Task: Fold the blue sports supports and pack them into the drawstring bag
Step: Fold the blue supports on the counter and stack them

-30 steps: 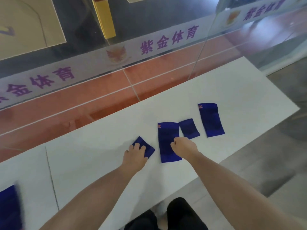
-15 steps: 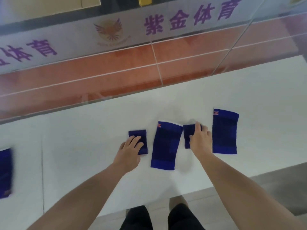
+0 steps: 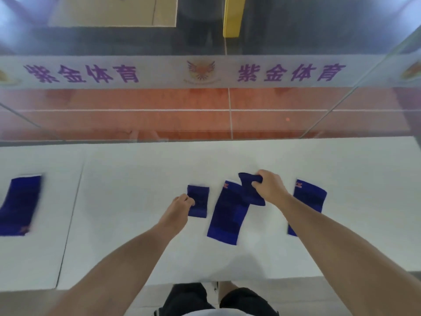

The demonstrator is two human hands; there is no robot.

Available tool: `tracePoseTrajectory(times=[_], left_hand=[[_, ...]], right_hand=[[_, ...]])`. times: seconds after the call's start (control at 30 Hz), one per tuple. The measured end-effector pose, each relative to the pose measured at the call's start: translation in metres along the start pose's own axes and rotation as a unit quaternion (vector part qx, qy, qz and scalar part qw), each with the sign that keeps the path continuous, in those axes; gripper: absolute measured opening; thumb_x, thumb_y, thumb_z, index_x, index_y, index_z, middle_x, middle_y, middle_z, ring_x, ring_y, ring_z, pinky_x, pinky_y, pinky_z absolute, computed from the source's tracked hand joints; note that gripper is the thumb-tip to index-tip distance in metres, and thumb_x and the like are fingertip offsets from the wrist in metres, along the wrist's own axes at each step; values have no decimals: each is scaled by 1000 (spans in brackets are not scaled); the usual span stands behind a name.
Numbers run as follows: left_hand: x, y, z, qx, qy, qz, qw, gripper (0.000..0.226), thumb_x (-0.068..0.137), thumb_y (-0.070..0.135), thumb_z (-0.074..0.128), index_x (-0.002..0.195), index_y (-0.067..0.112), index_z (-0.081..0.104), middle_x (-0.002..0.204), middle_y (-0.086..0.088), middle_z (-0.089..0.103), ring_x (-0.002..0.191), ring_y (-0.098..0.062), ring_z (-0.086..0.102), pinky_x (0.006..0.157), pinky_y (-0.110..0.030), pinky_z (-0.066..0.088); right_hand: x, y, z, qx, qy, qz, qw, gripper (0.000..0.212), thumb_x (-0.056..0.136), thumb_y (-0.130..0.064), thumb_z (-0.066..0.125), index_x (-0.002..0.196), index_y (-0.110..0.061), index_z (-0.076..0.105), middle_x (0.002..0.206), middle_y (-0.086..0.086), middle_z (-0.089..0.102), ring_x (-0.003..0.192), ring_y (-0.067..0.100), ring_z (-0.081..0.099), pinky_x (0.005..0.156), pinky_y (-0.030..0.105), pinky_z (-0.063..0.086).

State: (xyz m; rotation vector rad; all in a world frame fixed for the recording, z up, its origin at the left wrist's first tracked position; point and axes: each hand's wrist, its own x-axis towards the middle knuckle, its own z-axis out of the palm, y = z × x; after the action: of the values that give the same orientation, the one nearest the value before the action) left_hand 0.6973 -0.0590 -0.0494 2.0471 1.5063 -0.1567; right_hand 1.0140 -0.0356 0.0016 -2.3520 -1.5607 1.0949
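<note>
Lettering [image 3: 291, 73] 紫金体育 is printed on the glass [image 3: 319, 37]. One blue support [image 3: 250, 195] is gripped aloft by the right hand [image 3: 272, 190]; a folded support [image 3: 200, 201] is pinched on the tabletop [image 3: 136, 183] by the left hand [image 3: 180, 207].

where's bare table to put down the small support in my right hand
Widest bare table lies between the far-left support and the folded support; also right of the right-end support. Crowded where the right hand holds the small support over the middle support.

Far-left flat blue fabric support [image 3: 19, 204]: motion-blurred, cut off by the frame edge. Rightmost blue fabric support [image 3: 311, 197]: lower part hidden behind right forearm [image 3: 330, 236].
</note>
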Motion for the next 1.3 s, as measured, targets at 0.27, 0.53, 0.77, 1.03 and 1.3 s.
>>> tracePoseTrajectory(times=[0.27,0.53,0.77,1.03,1.3], left_hand=[[-19,-38,-12,-139,54,-110,983,22,99,14,43,112,17,60,92,-7,70,80,-28,64,68,-35,52],[-8,-46,8,-208,57,-116,970,18,97,21,50,106,12,62,100,-4,67,89,-24,62,79,-38,52],[2,-41,37,-159,40,-31,986,39,95,22,62,132,10,54,128,-6,58,115,-25,55,98,-34,47],[2,-55,20,-251,5,-71,965,40,91,24,60,129,20,51,119,3,63,109,-22,58,92,-39,51],[-33,-81,-73,-292,5,-53,955,22,100,22,49,118,19,61,101,5,66,89,-16,59,70,-26,40]], right_hand=[[1,-89,77,122,-163,-36,978,19,91,-24,68,108,-16,67,97,3,70,82,18,66,78,37,56],[12,-86,148,-48,-89,-64,993,37,91,-30,69,123,-15,57,117,6,60,107,26,59,88,42,53],[6,-82,167,-176,-28,-118,977,53,92,-32,67,137,-16,45,134,4,45,119,27,48,91,42,52],[-11,-102,161,-18,-65,-88,994,14,94,-23,61,105,-13,63,100,5,65,91,27,62,80,41,51],[-61,-167,122,133,-71,-57,987,5,96,-21,58,100,-20,62,82,4,74,73,19,73,75,36,59]])
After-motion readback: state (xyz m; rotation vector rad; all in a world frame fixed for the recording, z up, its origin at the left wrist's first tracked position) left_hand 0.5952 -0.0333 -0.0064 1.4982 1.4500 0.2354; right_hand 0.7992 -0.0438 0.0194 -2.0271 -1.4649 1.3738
